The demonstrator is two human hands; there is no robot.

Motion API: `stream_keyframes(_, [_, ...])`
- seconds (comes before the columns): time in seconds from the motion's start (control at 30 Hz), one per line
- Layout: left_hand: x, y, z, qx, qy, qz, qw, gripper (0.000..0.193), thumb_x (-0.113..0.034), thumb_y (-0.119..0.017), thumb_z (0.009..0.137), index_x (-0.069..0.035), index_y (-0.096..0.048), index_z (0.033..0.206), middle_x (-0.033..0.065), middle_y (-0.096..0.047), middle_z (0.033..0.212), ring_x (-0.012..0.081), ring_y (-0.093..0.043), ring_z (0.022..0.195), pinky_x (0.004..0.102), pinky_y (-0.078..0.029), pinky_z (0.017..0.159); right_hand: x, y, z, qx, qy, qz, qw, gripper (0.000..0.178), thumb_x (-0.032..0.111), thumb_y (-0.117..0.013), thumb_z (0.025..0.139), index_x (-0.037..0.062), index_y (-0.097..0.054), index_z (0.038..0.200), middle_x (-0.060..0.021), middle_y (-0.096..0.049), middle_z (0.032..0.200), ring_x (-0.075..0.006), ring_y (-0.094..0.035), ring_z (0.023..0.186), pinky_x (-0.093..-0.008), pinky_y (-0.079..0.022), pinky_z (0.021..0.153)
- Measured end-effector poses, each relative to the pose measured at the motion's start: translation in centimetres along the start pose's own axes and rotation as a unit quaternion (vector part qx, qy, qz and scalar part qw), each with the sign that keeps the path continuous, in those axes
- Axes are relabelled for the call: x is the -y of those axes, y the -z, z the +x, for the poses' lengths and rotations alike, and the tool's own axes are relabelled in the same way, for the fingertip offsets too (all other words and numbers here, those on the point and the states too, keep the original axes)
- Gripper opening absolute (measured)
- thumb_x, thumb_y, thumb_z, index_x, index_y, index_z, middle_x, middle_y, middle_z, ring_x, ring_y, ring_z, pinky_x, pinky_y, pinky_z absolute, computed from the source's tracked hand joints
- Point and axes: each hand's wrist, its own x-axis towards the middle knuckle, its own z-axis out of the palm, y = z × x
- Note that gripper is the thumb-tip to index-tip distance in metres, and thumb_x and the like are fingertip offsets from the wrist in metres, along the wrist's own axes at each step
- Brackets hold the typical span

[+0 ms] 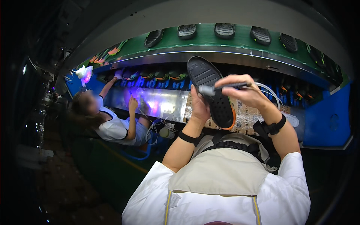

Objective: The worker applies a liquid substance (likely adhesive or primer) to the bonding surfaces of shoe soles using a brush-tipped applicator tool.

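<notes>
A black shoe sole [219, 105] is in the middle of the frame, just right of centre, its tread side facing up, tilted with its upper end toward the upper left and an orange edge [233, 119] showing at its lower right. The left hand [200, 105] grasps it along its left side, thumb near the tread. The right hand [245, 92] grips a brush [206, 90] whose grey tip lies across the sole's middle; whether it presses on the surface I cannot tell. Thin pale tubes [272, 93] curve just right of that hand. Beneath the hands, a printed brown sheet [243, 107] covers part of a metal worktop [174, 101], which runs to the left under a violet glow. Behind it, a dark row of shoes [161, 76] sits under a ledge, too shadowed to read in detail. Across the top of the frame, a green belt [168, 36] bears spaced black soles [225, 30], with orange-and-green pieces [101, 58] at the upper left. A blue panel [328, 116] stands at the right edge. At the left, a seated co-worker [122, 125] in a white top reaches toward the row with one arm, near a bright pinkish lamp [85, 74].
</notes>
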Motion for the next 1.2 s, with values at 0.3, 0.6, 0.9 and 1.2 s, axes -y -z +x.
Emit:
stream_keyframes(0.3, [-3.3,-1.6,1.8,0.097,-0.036,-0.091,0.99,0.086,-0.078,-0.033,0.098,-0.008,-0.058,0.142,0.0205,-0.068,0.127,0.0401,-0.067,0.113,0.0531,-0.053,0.105,0.7,-2.3,-0.6,0.008,0.129,-0.151,0.98,0.027,0.008,-0.083,0.083,0.0091,-0.079,0.11,-0.0105,-0.075,0.089,-0.0267,-0.065,0.079,-0.0376,-0.05,0.076])
stream_keyframes(0.6, [-5.2,-1.1,3.1,0.093,-0.031,-0.139,0.985,0.11,-0.089,-0.048,0.084,0.011,-0.054,0.132,0.0229,-0.064,0.12,0.0367,-0.062,0.112,0.0498,-0.051,0.103,2.0,-1.8,-1.5,0.047,0.091,-0.071,0.992,0.036,0.007,-0.082,0.083,0.0087,-0.077,0.118,-0.011,-0.072,0.094,-0.0308,-0.066,0.087,-0.0415,-0.052,0.083])
stream_keyframes(0.9, [-8.2,-2.1,4.4,0.142,-0.012,-0.049,0.989,0.121,-0.096,-0.045,0.079,0.01,-0.053,0.138,0.0267,-0.063,0.129,0.0402,-0.064,0.111,0.0529,-0.051,0.103,2.6,-0.4,-0.9,0.104,0.088,-0.059,0.989,0.036,0.01,-0.083,0.083,0.0098,-0.077,0.119,-0.0093,-0.071,0.089,-0.0291,-0.067,0.09,-0.0406,-0.053,0.077])
stream_keyframes(1.2, [-10.2,-3.8,6.3,0.196,0.038,0.038,0.979,0.125,-0.099,-0.04,0.078,0.007,-0.049,0.145,0.0302,-0.062,0.129,0.0422,-0.065,0.115,0.0547,-0.053,0.103,2.6,0.0,-0.3,0.084,0.105,-0.176,0.975,0.031,0.013,-0.081,0.088,0.0095,-0.077,0.118,-0.0112,-0.072,0.089,-0.0307,-0.067,0.08,-0.0405,-0.055,0.072])
